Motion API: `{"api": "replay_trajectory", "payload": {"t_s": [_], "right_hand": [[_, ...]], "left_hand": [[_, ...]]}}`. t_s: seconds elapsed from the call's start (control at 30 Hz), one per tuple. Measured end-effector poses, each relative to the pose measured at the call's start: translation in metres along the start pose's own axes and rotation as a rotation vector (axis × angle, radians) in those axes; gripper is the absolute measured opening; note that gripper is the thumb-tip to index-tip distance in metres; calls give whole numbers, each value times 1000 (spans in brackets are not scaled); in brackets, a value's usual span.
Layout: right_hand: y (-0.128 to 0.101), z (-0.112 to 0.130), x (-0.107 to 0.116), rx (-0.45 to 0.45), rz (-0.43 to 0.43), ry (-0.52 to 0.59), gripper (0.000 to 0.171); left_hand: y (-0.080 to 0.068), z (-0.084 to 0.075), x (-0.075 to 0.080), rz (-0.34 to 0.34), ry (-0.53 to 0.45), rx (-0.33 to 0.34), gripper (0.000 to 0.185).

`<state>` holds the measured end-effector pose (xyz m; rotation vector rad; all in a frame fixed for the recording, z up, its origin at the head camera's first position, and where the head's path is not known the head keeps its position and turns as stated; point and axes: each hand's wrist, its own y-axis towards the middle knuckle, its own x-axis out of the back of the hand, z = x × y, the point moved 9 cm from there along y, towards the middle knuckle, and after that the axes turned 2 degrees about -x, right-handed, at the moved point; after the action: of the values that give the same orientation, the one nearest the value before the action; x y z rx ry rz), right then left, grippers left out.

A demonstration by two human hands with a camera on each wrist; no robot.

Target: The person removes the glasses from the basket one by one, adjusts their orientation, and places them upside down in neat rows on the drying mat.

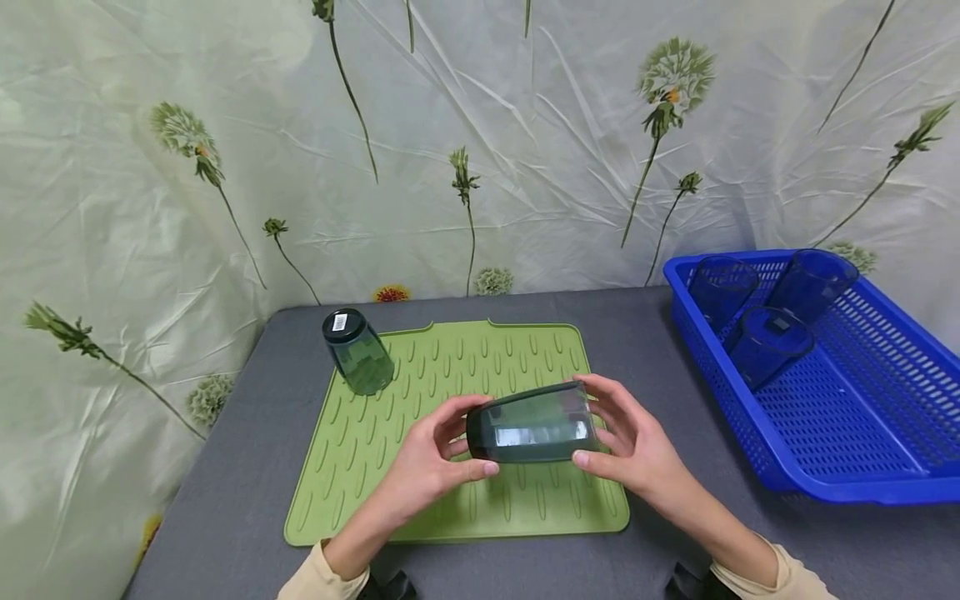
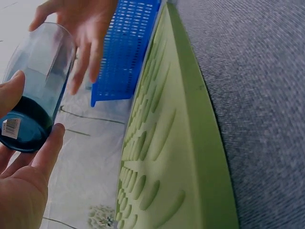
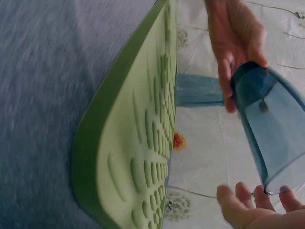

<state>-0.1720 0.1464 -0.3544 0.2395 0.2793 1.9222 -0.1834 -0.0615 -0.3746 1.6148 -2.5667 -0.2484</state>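
On the worktop (image 1: 240,467), matte grey, w/ a woven cloth look. Between far edge and near edge: green mat (image 1: 322,492), prob. silicone or rubber, w/ rounded corners, raised oval ribs, shallow tab on far edge. Beyond mat's R edge, toward worktop's far-R side: blue basket (image 1: 862,492), stiff plastic, perforated walls and floor, solid rim. Above mat's near half: L hand (image 1: 427,462), fingers clamped on base end of the held glass (image 1: 532,425); R hand (image 1: 637,442), fingers apart and lightly bent around the mouth end, can't tell how firm any contact there.

For step in hand, looks like 2-handed handling of held glass, on its side in the air, base to L, mouth to R, over mat just R of center. For next move, prob. calls for secure L hold, steady R support at the slick rim, no knock vs. neighbors. Smooth, see-through, smoky blue-green, tapered to a thick dark base.

At mat's far-L corner: inverted glass (image 1: 363,358), same type, base up. In basket's far-L corner: 3 glasses (image 1: 772,346), close together, tinted blue by surroundings. Smallest, on held glass's base: white barcode label (image 2: 10,128).
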Motion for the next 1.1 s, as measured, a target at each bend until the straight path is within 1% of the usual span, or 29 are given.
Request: {"api": "replay_trajectory", "payload": {"t_s": [0.13, 0.23, 0.33, 0.5, 0.67, 0.77, 0.87, 0.93, 1.1], "right_hand": [[1, -1, 4, -7, -3, -78, 76], [1, -2, 6, 15, 13, -92, 80], [1, 0, 8, 48, 36, -95, 83], [2, 1, 13, 44, 38, -124, 87], [3, 0, 19, 32, 30, -171, 83], [3, -1, 24, 42, 19, -208, 78], [3, -3, 30, 45, 4, -243, 72], [4, -4, 34, 45, -5, -259, 71], [6, -6, 41, 62, -17, -277, 71]], "left_hand": [[0, -4, 3, -23, -31, -13, 71], [-1, -6, 6, -45, -46, -2, 71], [-2, -5, 10, -73, -43, 31, 70], [-2, -6, 16, -107, -45, 42, 71], [-1, -10, 23, -121, -31, -4, 71], [0, -16, 28, -131, -1, -64, 70], [1, -20, 33, -150, 40, -110, 70], [1, -22, 36, -161, 72, -126, 70], [0, -26, 44, -197, 162, -144, 70]]}}
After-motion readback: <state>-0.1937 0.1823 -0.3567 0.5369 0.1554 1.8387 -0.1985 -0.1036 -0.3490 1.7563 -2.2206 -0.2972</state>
